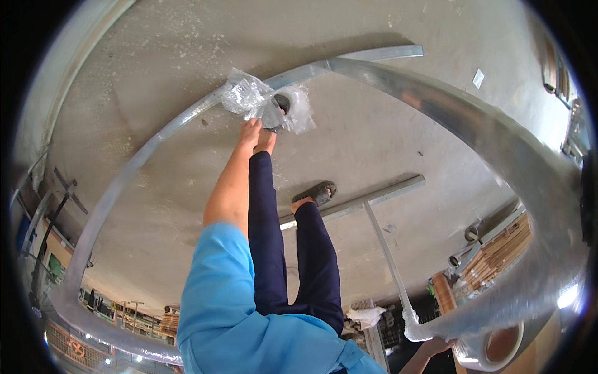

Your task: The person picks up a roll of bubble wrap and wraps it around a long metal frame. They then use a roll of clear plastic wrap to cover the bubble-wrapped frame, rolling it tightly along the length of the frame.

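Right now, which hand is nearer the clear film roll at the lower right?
Right: the right hand is at the left edge of the clear film roll; the left hand is far from it, by the crumpled clear plastic near the left foot.

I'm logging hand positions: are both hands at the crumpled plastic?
No, only the left hand is at the crumpled plastic; the right hand is at the roll, lower right.

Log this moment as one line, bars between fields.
Left hand: at crumpled clear plastic, grip unclear | Right hand: by film roll, grip unclear | Dark sandal: on floor
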A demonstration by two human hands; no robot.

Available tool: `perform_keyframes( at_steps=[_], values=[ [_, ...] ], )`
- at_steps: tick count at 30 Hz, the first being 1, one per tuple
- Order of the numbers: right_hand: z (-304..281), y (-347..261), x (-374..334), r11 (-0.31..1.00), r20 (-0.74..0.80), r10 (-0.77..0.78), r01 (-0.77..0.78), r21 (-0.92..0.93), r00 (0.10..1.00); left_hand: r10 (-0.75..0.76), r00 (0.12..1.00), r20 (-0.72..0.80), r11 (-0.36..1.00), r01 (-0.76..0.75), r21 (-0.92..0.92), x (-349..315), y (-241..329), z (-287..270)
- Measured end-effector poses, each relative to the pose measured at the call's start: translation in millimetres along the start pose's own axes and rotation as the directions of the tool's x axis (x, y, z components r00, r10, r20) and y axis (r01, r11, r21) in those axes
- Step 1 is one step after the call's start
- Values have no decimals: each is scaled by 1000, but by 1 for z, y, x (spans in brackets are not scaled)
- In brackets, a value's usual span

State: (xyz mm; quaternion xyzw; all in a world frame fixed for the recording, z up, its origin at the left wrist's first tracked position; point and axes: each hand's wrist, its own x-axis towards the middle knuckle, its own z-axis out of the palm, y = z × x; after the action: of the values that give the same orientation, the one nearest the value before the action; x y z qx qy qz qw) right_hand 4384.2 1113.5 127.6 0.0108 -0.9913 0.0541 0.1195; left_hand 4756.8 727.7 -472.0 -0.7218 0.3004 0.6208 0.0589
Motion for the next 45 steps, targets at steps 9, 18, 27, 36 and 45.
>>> perform_keyframes(
  at_steps=[9, 18, 27, 36, 45],
  values=[
    [11, 14, 1, 917, 247, -196, 267, -296, 949, 31, 988, 149, 803, 64, -593, -88, 22, -36],
    [15, -27, -17, 966, 154, -136, 165, -201, 979, 214, 911, 352, 775, 60, -629, -146, 37, -34],
    [21, -13, -9, 904, 198, -278, 325, -276, 940, 259, 840, 477, 952, -140, -271, -276, 60, 8],
    [-32, -19, -108, 843, 363, -453, 259, 471, 815, 451, 499, 740, 879, -393, -271, -469, 60, 4],
    [108, -32, -152, 445, 929, -348, -894, 45, -127, 265, 128, 956, 807, -572, -148, -574, 33, 1]
  ],
)
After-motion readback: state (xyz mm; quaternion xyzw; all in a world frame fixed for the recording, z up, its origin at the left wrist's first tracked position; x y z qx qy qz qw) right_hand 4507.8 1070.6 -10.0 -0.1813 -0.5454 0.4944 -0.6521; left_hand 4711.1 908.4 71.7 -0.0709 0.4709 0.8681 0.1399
